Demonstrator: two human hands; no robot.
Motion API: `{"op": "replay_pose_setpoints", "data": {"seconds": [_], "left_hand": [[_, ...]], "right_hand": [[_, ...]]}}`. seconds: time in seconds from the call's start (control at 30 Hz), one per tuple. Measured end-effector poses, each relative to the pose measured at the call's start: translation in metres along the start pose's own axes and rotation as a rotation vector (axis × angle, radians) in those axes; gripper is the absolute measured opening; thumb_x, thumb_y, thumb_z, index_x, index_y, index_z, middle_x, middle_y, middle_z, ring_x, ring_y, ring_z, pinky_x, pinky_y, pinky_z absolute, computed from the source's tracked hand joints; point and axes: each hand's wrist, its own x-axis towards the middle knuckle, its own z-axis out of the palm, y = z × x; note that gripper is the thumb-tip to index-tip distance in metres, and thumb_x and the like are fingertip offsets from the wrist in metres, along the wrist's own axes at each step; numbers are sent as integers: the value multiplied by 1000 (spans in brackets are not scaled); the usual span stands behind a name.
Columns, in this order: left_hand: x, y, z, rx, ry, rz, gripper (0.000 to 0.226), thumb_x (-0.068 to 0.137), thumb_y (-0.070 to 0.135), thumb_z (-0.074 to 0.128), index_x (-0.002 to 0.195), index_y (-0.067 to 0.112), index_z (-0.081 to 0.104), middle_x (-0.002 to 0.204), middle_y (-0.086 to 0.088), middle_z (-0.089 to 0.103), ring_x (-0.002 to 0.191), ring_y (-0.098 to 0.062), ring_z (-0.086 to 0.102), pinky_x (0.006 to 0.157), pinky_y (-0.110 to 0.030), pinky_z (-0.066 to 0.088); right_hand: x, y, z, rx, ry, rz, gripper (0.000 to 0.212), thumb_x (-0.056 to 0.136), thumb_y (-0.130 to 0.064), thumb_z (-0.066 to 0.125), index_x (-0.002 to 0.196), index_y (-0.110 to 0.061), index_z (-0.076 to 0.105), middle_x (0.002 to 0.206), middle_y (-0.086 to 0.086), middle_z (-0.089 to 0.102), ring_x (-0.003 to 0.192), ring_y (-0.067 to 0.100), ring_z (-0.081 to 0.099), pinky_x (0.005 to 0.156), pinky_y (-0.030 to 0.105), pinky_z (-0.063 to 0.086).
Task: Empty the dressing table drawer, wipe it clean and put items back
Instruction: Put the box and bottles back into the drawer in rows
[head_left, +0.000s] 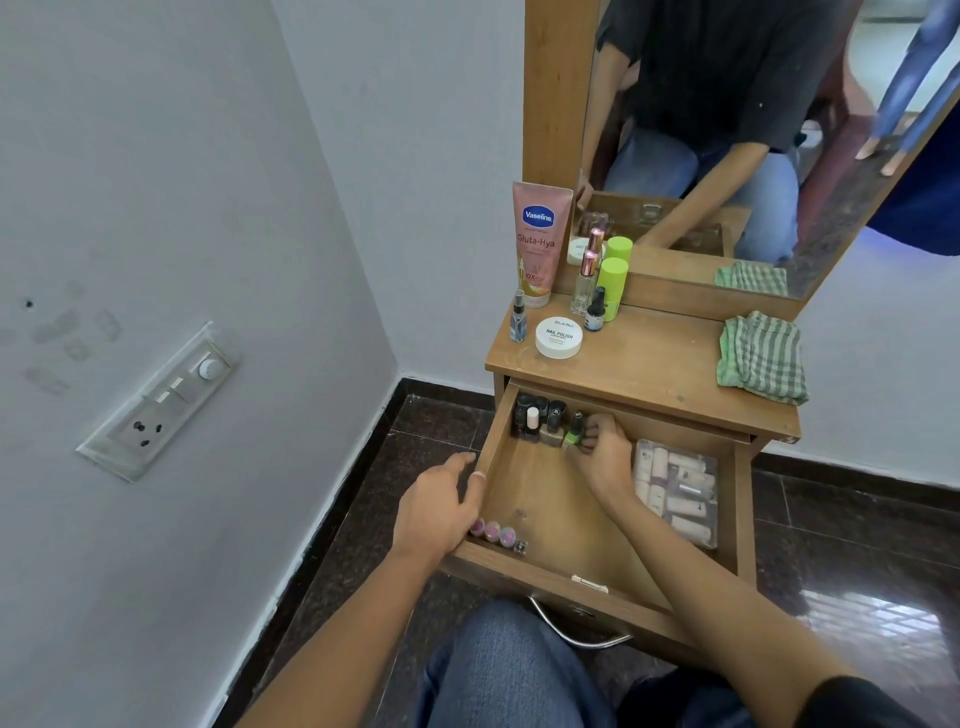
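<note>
Left grip (441, 499): curling over drawer (543, 570) wall, holding it.
Right grip (605, 452): pinching green bottle (574, 432) at drawer's back.

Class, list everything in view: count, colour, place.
Vaseline tube: one, pink, wooden tabletop
spray bottle: one, clear, tabletop
remover jar: one, white, tabletop
perfume bottle: one, clear, tabletop
green-capped bottle: one, green, tabletop
black-capped polish bottle: one, dark, tabletop
checked cloth: one, green, tabletop
wooden drawer: one, brown, open
nail polish bottles: several, dark-capped, drawer rear
plastic box: one, clear, drawer right
round pots: three, pink, drawer front
green polish bottle: one, green, drawer rear
left hand: grips drawer side
right hand: holds green polish bottle
</note>
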Motion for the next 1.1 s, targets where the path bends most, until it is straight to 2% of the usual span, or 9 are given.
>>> {"op": "replay_pose_setpoints", "data": {"seconds": [0.13, 0.23, 0.3, 0.37, 0.5, 0.93, 1.03, 1.1], "left_hand": [[-5, 3, 2, 121, 99, 96, 41, 101, 34, 40, 135, 18, 56, 113, -3, 70, 108, -18, 63, 90, -35, 49], [-7, 7, 5, 222, 78, 147, 43, 103, 29, 34, 136, 13, 55, 128, -9, 65, 131, -21, 50, 110, -36, 34], [-8, 10, 7, 205, 11, 157, 42, 105, 27, 33, 141, 14, 49, 138, -8, 57, 138, -19, 41, 113, -34, 28], [-9, 11, 6, 138, -35, 130, 43, 105, 29, 34, 144, 16, 45, 144, -7, 52, 139, -18, 39, 111, -34, 32], [-9, 8, 4, 76, -20, 52, 46, 103, 36, 36, 145, 20, 44, 140, -5, 55, 127, -19, 53, 100, -37, 46], [-7, 6, 6, 60, -25, 23, 46, 102, 39, 37, 144, 22, 45, 139, -5, 55, 125, -19, 53, 99, -38, 47], [-7, 4, 7, 62, -25, 17, 46, 101, 40, 38, 144, 23, 45, 140, -3, 55, 126, -18, 52, 99, -37, 46], [-7, 3, 7, 56, -24, 15, 46, 101, 40, 38, 144, 23, 45, 139, -2, 55, 126, -17, 53, 99, -37, 46]], "right_hand": [[0, -2, 4, 24, 34, -1, 39, 70, 9, 69, 104, -5, 57, 102, 16, 59, 80, 17, 57, 72, 24, 48], [-3, -2, 6, 56, 52, -6, 40, 71, 10, 67, 105, -7, 56, 102, 14, 61, 81, 16, 59, 75, 28, 52], [-5, -2, 6, 84, 56, 8, 40, 74, 10, 67, 109, -5, 55, 102, 12, 61, 83, 17, 59, 78, 30, 53], [-5, -3, 6, 108, 58, 24, 39, 75, 9, 66, 111, -3, 54, 99, 9, 61, 85, 17, 60, 81, 33, 53], [-5, -2, 8, 115, 57, 26, 36, 77, 9, 65, 109, -4, 54, 96, 6, 61, 89, 20, 62, 83, 33, 53], [-9, -4, 4, 81, 52, 65, 39, 76, 7, 67, 110, -1, 51, 94, 9, 60, 84, 18, 59, 79, 32, 53], [-13, -6, -3, 77, 15, 62, 38, 74, 8, 69, 107, 0, 52, 80, 0, 56, 78, 17, 56, 68, 22, 48], [-17, -8, -8, 86, 0, 66, 35, 75, 8, 70, 104, 0, 54, 81, 2, 57, 79, 17, 56, 64, 16, 43]]}}
